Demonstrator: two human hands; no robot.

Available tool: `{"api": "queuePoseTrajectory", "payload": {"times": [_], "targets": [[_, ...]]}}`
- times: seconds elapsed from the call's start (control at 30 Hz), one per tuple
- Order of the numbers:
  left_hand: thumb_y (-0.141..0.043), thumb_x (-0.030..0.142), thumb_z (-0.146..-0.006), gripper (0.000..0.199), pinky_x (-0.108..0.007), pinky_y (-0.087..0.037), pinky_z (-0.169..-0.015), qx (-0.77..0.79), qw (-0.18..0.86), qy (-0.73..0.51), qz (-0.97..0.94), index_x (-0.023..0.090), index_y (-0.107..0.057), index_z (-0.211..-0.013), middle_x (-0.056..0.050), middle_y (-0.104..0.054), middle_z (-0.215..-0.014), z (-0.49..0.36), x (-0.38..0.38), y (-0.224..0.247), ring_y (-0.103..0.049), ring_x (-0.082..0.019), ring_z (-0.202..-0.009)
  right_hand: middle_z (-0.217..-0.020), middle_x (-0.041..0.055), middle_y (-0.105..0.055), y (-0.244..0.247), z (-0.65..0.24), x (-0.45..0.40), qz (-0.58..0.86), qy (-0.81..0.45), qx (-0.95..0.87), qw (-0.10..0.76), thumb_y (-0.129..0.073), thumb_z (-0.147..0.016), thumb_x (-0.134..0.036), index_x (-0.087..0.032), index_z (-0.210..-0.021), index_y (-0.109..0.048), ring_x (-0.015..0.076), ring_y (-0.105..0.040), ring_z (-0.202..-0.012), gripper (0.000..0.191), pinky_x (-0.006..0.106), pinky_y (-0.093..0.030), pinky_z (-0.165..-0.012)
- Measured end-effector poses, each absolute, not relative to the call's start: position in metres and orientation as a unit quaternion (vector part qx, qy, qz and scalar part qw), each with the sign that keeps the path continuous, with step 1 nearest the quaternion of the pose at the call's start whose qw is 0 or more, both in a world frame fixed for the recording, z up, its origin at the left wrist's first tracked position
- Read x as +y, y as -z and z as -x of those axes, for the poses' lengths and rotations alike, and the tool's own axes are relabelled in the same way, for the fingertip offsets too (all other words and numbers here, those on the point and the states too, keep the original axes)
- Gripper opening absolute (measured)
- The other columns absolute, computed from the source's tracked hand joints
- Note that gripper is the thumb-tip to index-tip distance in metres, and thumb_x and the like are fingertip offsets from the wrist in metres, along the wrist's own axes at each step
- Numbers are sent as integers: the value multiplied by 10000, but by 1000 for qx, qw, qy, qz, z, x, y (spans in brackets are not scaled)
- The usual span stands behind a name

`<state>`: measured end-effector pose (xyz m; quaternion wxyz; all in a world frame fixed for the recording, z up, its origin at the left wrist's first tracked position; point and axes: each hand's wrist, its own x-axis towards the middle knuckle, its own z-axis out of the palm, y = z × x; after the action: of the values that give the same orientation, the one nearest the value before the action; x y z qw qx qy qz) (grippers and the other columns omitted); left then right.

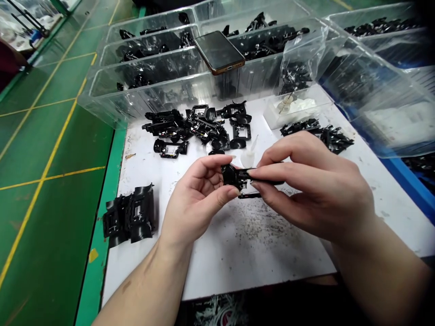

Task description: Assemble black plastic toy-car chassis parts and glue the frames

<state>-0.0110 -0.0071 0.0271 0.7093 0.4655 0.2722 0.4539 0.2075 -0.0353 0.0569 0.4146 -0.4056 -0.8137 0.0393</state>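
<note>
Left hand (199,194): narrow, fingertips and thumb closed on one end of a small black moulded plastic part (234,177). Right hand (314,190): also narrow, thumb and first fingers pinching the same part from the other side. A slim black strip (267,182) runs along the right hand's fingers; whether it is a tool or part of the piece, I cannot tell. The part is held between the hands, above a white work table (258,256) speckled with dark marks.

Beyond the hands: a loose heap of black parts (200,129) and a white cone-shaped piece (248,156). Beyond the right hand: more black parts (319,136). Left of the left hand: a black stack (129,215). Farther off: clear plastic bins (146,93) of black parts, with a smartphone (219,52) lying across them.
</note>
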Motion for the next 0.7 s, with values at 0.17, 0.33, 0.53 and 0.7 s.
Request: {"api": "queuePoseTrajectory", "payload": {"times": [0.17, 0.33, 0.53, 0.7], "targets": [[-868, 48, -892, 428, -112, -623, -959, 273, 695, -455, -485, 275, -791, -1246, 19, -814, -1171, 12, -9, -27, -766, -78, -1070, -1040, 100, -702, -57, -210, -35, 409, -59, -823, 390, -720, -964, -84, -177, -1078, -753, 226, -644, -973, 151, 439, -548, -862], [-825, 67, -944, 367, -129, -608, -997, 283, 674, -453, -510, 267, -769, -1248, 2, -788, -1214, 10, -12, -27, -745, -79, -1105, -1063, 75, -699, -55, -212, -37, 421, -82, -817, 384, -706, -955, -63, -251, -1077, -743, 230, -686, -984, 227, 407, -575, -835], [-789, 94, -985, 243, -118, -600, -964, 311, 643, -489, -501, 259, -752, -1160, 6, -758, -1137, 5, -18, -26, -716, -65, -1072, -1051, 85, -703, -53, -207, -36, 425, -106, -793, 424, -751, -947, -132, -202, -1019, -738, 211, -698, -959, 102, 369, -591, -821], [-809, 138, -973, 240, -157, -610, -930, 323, 634, -512, -482, 266, -741, -1165, -13, -748, -1128, 5, -18, -25, -706, -97, -1041, -1118, 99, -694, -55, -208, -35, 438, -123, -783, 425, -813, -929, -218, -215, -1030, -729, 224, -704, -1028, 131, 369, -610, -853]]}}
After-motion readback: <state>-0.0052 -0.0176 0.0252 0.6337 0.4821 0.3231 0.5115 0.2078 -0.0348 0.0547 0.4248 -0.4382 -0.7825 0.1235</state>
